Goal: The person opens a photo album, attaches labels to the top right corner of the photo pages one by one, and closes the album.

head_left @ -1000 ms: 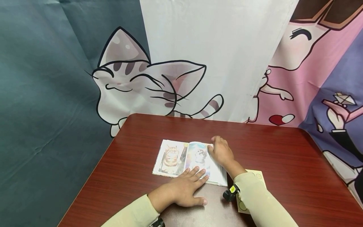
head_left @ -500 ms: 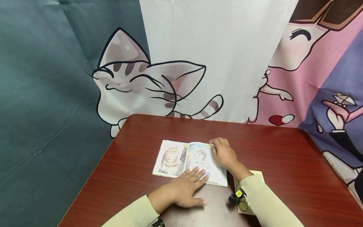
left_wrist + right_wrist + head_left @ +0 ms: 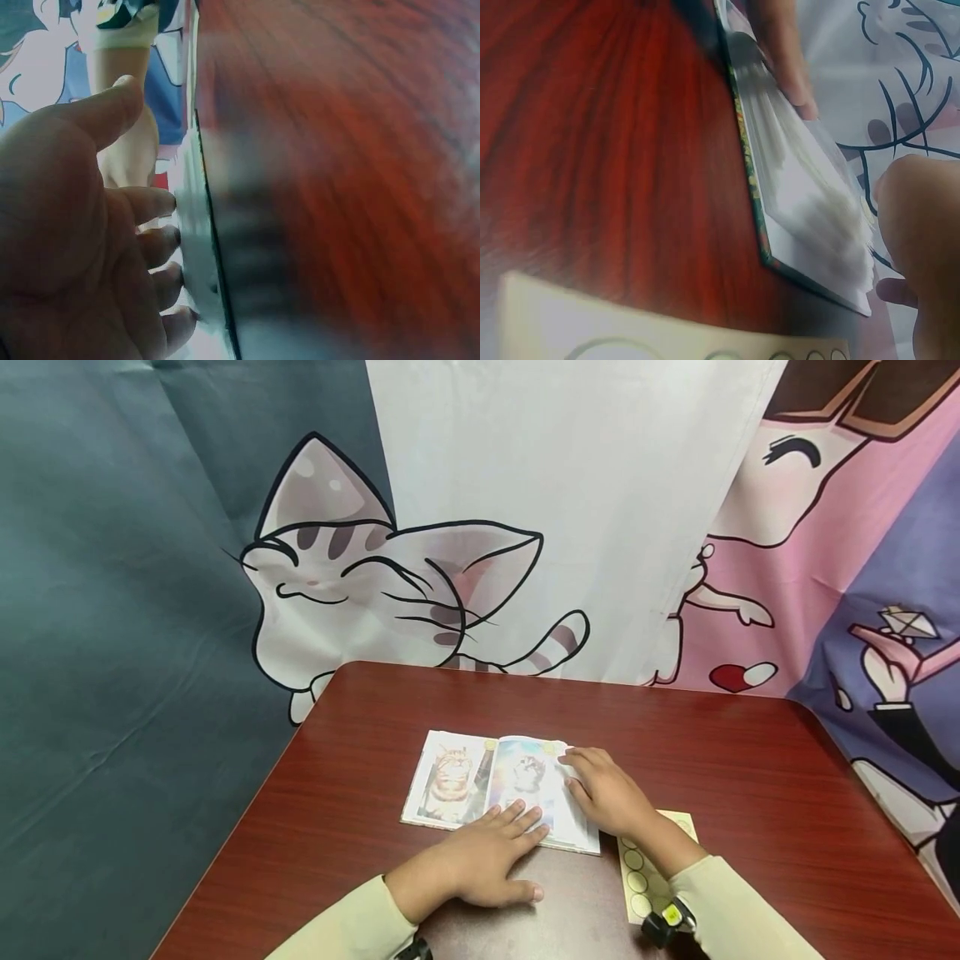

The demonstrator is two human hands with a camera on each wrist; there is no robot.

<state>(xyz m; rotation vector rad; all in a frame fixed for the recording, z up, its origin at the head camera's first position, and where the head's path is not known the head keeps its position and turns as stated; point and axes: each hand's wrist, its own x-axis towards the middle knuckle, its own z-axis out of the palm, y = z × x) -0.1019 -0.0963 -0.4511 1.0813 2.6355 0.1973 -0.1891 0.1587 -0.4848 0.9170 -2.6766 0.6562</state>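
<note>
An open book [image 3: 577,814] with cat pictures on both pages lies on the table. My left hand [image 3: 491,864] rests with fingers spread on the lower part of the right page; in the left wrist view its fingertips [image 3: 169,285] touch the page by the book's edge. At the right page's outer edge is my right hand [image 3: 611,793], fingers extended over the upper corner. A yellow sheet with round outlines [image 3: 637,883] lies under my right forearm. In the right wrist view the stacked pages [image 3: 795,165] fan slightly above the patterned cover.
The reddish-brown table [image 3: 337,760] carries the book and the sheet. Behind it hangs a cartoon cat backdrop [image 3: 360,568], close to the table's far edge. A small black wrist camera [image 3: 660,927] sits over the sheet's lower end.
My right hand has shifted down and to the right along the page's outer edge, its fingers now straighter. More of the yellow sheet shows. The left hand stays in place.
</note>
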